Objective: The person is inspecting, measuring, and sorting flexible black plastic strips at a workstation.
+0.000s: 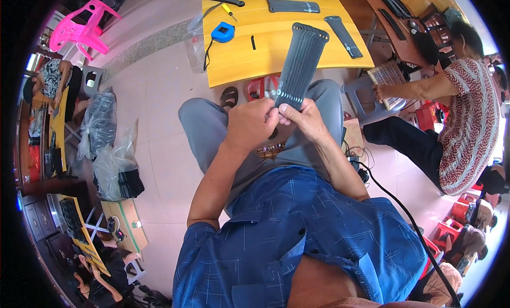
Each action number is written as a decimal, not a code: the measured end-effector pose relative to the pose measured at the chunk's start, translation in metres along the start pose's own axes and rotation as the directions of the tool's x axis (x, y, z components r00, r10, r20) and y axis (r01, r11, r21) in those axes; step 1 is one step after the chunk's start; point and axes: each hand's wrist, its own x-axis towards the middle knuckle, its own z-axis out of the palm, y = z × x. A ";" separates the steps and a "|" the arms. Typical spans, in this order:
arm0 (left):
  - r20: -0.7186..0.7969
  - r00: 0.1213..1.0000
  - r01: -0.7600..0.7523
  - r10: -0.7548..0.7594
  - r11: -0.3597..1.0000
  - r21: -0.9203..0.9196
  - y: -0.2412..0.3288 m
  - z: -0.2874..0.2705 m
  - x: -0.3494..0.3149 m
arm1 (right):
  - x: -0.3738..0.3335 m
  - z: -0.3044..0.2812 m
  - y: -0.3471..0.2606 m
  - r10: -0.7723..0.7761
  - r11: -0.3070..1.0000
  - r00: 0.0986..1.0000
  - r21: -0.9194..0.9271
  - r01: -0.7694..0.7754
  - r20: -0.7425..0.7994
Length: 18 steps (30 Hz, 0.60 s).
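Above my lap, a stack of flat dark grey straps [301,58] slants up to the right, its layered edges slightly fanned. Each strap seems to have a rounded far end and a small pale mark near the lower end. My right hand [307,120] grips the lower end, thumb lying across the top. Close against that same end, my left hand [254,122] is closed with its fingertips together. What the left fingers pinch is partly hidden by the hand itself.
On the yellow table [244,58] ahead lie another strap stack [293,6], a strap bundle [343,37], a blue tape measure [223,32] and a yellow-handled screwdriver [228,10]. A person [467,106] sits at right near a grey stool [366,101]. A black cable [404,207] runs beside me.
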 end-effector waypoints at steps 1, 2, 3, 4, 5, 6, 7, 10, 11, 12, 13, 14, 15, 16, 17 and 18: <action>0.019 1.000 -0.025 0.024 1.000 0.010 -0.001 0.000 0.000 | -0.001 0.000 0.000 -0.014 1.000 1.000 -0.018 0.015 0.011; 0.017 1.000 -0.025 0.024 1.000 0.010 -0.001 -0.001 0.001 | 0.000 0.000 0.001 -0.015 1.000 1.000 -0.019 0.015 0.012; 0.024 0.998 -0.056 0.055 0.997 0.059 0.001 -0.001 0.001 | 0.000 -0.001 0.003 -0.026 0.999 0.999 -0.044 0.027 0.021; 0.032 0.996 -0.088 0.085 0.990 0.107 0.002 -0.001 0.001 | 0.001 -0.001 0.003 -0.036 0.997 0.999 -0.070 0.038 0.031; 0.029 0.996 -0.087 0.084 0.990 0.109 0.003 -0.001 0.000 | 0.000 0.001 0.001 -0.037 0.997 0.999 -0.070 0.039 0.033; 0.044 0.995 -0.093 0.088 0.988 0.120 0.003 -0.002 -0.001 | -0.001 0.004 -0.001 -0.061 0.994 0.997 -0.084 0.064 0.038; 0.058 0.994 -0.099 0.092 0.987 0.130 0.002 -0.003 -0.001 | -0.002 0.006 -0.004 -0.084 0.991 0.996 -0.097 0.088 0.043; 0.048 0.992 -0.124 0.119 0.987 0.107 -0.004 -0.004 -0.001 | -0.002 0.009 -0.009 -0.076 0.983 0.996 -0.164 0.081 0.036; 0.047 0.992 -0.125 0.120 0.987 0.104 -0.003 -0.005 0.000 | 0.000 0.007 -0.008 -0.076 0.983 0.997 -0.166 0.081 0.035; 0.063 0.991 -0.124 0.118 0.986 0.111 -0.002 -0.007 0.001 | 0.001 0.006 -0.006 -0.090 0.976 0.995 -0.197 0.097 0.044; 0.080 0.990 -0.125 0.116 0.985 0.119 -0.001 -0.009 0.002 | 0.003 0.004 -0.006 -0.103 0.967 0.993 -0.227 0.113 0.053; 0.078 0.990 -0.122 0.113 0.985 0.119 -0.002 -0.010 0.002 | 0.004 0.005 -0.007 -0.102 0.967 0.993 -0.227 0.112 0.056; 0.090 0.989 -0.130 0.120 0.984 0.122 -0.003 -0.010 0.003 | 0.005 0.004 -0.008 -0.095 0.963 0.993 -0.245 0.108 0.066; 0.101 0.987 -0.139 0.127 0.982 0.125 -0.004 -0.011 0.003 | 0.006 0.004 -0.011 -0.088 0.959 0.993 -0.263 0.104 0.075; 0.100 0.987 -0.137 0.125 0.983 0.125 -0.006 -0.010 0.003 | 0.007 0.004 -0.014 -0.086 0.959 0.993 -0.264 0.104 0.077; 0.106 0.987 -0.135 0.121 0.981 0.138 -0.008 -0.008 0.002 | 0.007 0.003 -0.017 -0.098 0.945 0.989 -0.302 0.128 0.115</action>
